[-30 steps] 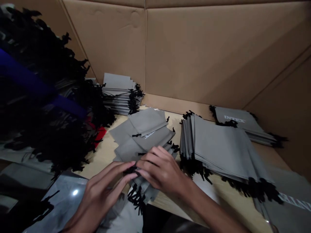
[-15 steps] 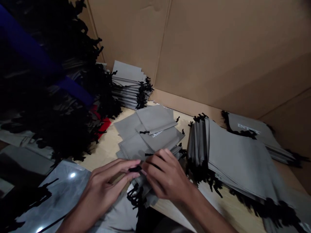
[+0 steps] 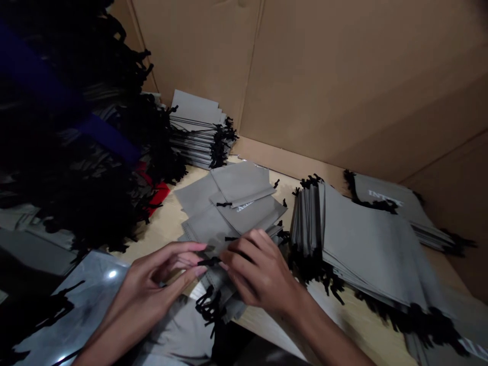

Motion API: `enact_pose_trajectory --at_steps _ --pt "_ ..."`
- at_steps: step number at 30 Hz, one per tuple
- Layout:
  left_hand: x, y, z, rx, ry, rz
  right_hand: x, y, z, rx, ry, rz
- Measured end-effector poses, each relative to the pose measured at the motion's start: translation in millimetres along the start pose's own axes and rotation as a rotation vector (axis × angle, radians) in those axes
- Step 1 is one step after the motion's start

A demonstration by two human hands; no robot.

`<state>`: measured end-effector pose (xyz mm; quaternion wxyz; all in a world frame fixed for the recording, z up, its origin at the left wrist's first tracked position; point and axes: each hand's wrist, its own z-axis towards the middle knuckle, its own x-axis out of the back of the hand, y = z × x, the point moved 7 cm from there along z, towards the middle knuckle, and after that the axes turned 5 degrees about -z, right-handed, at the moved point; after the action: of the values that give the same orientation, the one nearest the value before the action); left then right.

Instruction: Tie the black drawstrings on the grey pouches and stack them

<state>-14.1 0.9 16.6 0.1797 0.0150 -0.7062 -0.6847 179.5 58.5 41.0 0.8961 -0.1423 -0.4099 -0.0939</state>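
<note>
Item: loose pile of flat gray fabric drawstring bags (image 3: pixel 247 180), overlapping on a pale tabletop (image 3: pixel 143 241); white lettering on one bag is partly covered by the bag above.

Item: short black cord (image 3: pixel 209 262), between the hands, over the near part of the pile; its right end is lost among fingers.

Left hand (image 3: pixel 154 282), at the pile's near left: thumb and forefinger narrowly parted beside the cord's end; cannot tell whether it grips.

Right hand (image 3: pixel 261 269), over the pile's near right: fingertips pinched on the cord, undersides concealed.

Item: neat stack of gray bags with black cord ends (image 3: pixel 194 109), behind the pile, to its left.

Item: large leaning stack of gray bags (image 3: pixel 366 249), right of the pile.

Item: gray bags with white lettering (image 3: pixel 385 198), farther right of the pile, lettering blurred.

Item: dark heap of black cords and bags (image 3: pixel 95 203), left of the pile, cut off by the frame, mostly too dark to separate; blue band (image 3: pixel 110 140) across it.
</note>
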Motion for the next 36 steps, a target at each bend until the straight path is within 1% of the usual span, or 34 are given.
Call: enact_pose_trajectory --at_steps 2,8,10,12,14,16,19,22,25,29,31,34,36 --pt "-0.2 2 0 -0.035 -0.012 0.040 0 1 0 -0.001 0.001 0.000" --pt "-15.7 27 -1 -0.329 -0.074 0.159 1 0 2 0.001 0.020 -0.017" --pt "-20.9 34 -2 -0.405 -0.092 0.169 2 -1 3 -0.001 0.023 -0.026" --pt "-23.7 39 -3 -0.449 -0.104 0.178 3 0 3 -0.003 0.021 -0.037" --pt "-23.4 40 -4 -0.445 -0.099 0.191 2 0 3 0.001 0.006 -0.042" --pt "-22.2 38 -3 -0.397 -0.095 0.207 1 -1 1 0.019 -0.014 -0.035" --pt "-22.1 35 0 -0.317 -0.124 0.241 -2 -4 0 0.052 -0.026 -0.018" --pt "-21.5 33 4 -0.272 -0.162 0.244 -2 -5 -1 0.052 -0.009 0.002" --pt "-18.6 28 8 -0.199 -0.182 0.179 -1 -7 -2 0.036 0.018 0.028" --pt "-14.9 20 12 -0.113 -0.155 0.059 0 -7 -2 0.033 0.045 0.033" --pt "-14.7 19 12 -0.109 -0.138 0.042 -1 -5 -2 0.012 0.026 0.017" --pt "-16.0 22 11 -0.167 -0.125 0.081 -1 1 -2 -0.033 -0.020 -0.009" --pt "-17.6 24 9 -0.194 -0.126 0.100 -2 2 -2 -0.032 -0.043 -0.018"
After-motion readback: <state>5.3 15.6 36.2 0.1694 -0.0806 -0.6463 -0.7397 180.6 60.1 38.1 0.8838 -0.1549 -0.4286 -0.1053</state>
